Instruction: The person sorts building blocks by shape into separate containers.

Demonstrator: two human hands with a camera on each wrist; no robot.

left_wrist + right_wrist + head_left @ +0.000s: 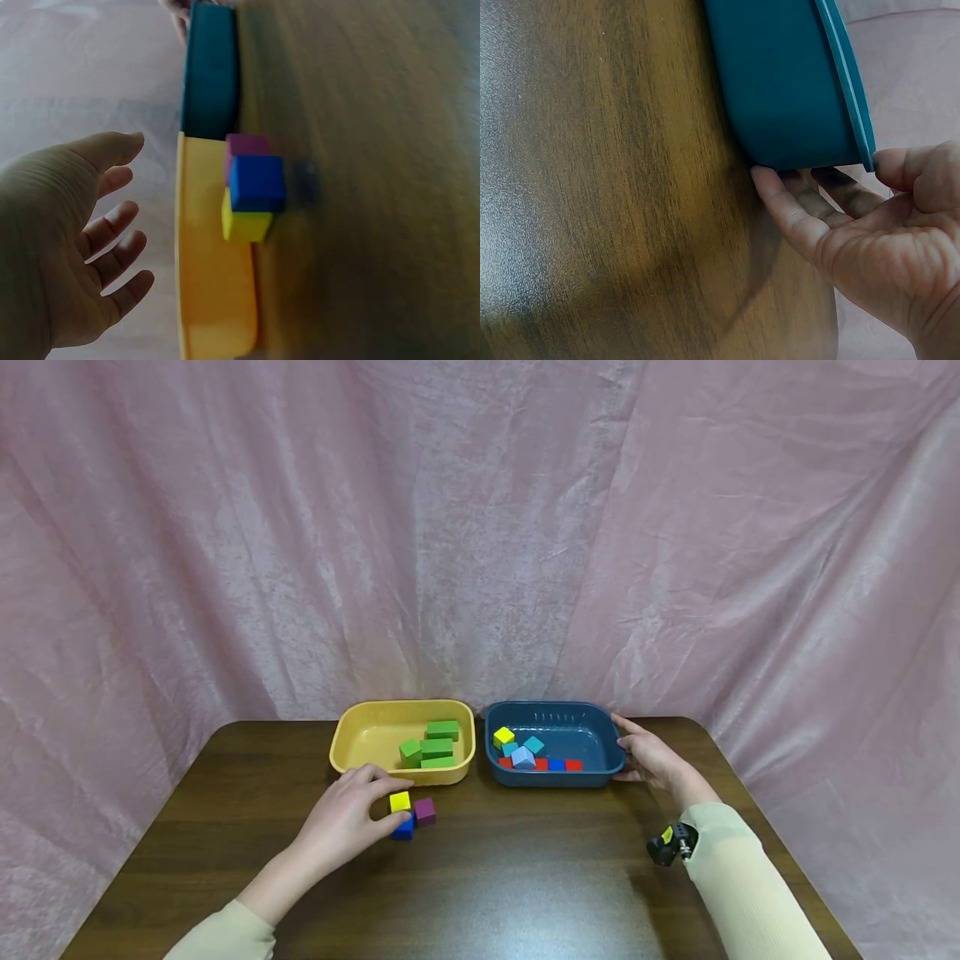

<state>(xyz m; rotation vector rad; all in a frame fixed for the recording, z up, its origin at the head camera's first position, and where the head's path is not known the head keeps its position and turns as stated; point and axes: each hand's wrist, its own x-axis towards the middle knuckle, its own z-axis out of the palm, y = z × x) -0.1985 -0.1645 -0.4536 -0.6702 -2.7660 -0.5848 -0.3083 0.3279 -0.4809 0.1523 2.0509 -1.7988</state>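
My left hand [351,808] is over the table with thumb and fingers spread apart around a small group of blocks. In that group are a yellow cube [400,801], a blue cube [403,831] and a purple cube [425,812]. From the left wrist view, the hand [82,244] appears clear of the blocks, with its fingers loosely bent and nothing in them. At the right end of the dark blue tub [592,742], my right hand [654,760] touches the end wall. Its thumb lies by the rim, and the fingertips meet the wall lower down, as the right wrist view shows.
A yellow tub [367,737] holding several green blocks [437,748] stands left of the blue tub. Red, blue, teal, yellow and light blue blocks [522,758] lie in the blue tub. A pink curtain [480,527] hangs behind the wooden table [525,877].
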